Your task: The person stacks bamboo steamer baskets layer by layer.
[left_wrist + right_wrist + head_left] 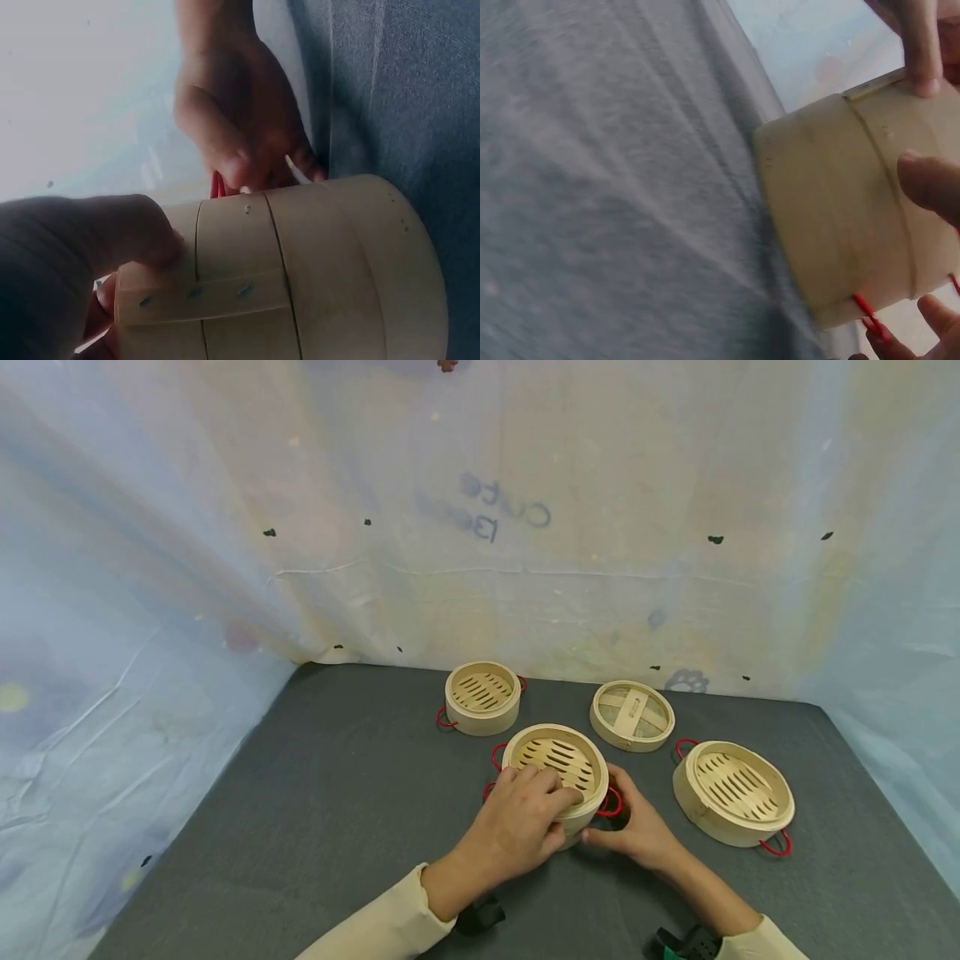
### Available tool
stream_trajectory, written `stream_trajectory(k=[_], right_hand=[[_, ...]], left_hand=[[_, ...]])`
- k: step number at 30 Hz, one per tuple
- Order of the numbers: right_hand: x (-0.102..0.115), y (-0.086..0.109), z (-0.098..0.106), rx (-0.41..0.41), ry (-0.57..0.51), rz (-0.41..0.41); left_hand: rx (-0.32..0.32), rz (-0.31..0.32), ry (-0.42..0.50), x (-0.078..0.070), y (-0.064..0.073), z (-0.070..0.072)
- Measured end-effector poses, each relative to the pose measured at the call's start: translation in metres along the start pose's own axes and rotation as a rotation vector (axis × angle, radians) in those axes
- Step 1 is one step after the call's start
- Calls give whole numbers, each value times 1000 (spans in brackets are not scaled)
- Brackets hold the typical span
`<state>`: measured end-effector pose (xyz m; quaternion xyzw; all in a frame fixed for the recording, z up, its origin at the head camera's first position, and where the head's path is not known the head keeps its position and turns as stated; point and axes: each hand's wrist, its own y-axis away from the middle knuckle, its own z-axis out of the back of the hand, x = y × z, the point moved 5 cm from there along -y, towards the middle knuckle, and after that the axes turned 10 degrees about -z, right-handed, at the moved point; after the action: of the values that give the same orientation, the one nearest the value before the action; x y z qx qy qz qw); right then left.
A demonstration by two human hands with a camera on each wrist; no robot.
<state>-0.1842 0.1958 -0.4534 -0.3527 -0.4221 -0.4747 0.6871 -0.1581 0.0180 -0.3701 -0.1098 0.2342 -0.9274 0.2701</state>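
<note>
Two round bamboo steamer baskets are stacked on the dark table, the upper basket [595, 752] showing its slatted floor and the lower basket [330, 247] beneath it. Red cord handles [611, 802] stick out on both sides. My left hand [517, 818] grips the near rim of the upper basket, fingers over the edge inside, thumb against the outer wall. Around the right side of the stack curls my right hand [637, 831], its thumb toward the front and its fingers [935, 315] by the red cords. The left hand covers part of the front wall.
Behind the stack stands another steamer basket [482, 722] with red handles. A woven bamboo lid [632, 739] lies back right, and a further steamer basket [731, 831] sits on the right. A pale printed curtain [525, 610] hangs along the table's [337, 777] far edge.
</note>
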Motion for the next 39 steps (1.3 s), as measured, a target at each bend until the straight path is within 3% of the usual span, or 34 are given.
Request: stream_trajectory(k=[7, 14, 25, 39], right_hand=[[18, 0, 9, -35, 106, 68], [35, -4, 12, -48, 121, 115], [35, -9, 6, -59, 115, 115], [31, -11, 6, -64, 98, 110]], left_hand=[[12, -50, 35, 7, 0, 4], [-55, -55, 113, 20, -1, 17], [-117, 39, 148, 55, -5, 38], [-143, 134, 145, 99, 0, 37]])
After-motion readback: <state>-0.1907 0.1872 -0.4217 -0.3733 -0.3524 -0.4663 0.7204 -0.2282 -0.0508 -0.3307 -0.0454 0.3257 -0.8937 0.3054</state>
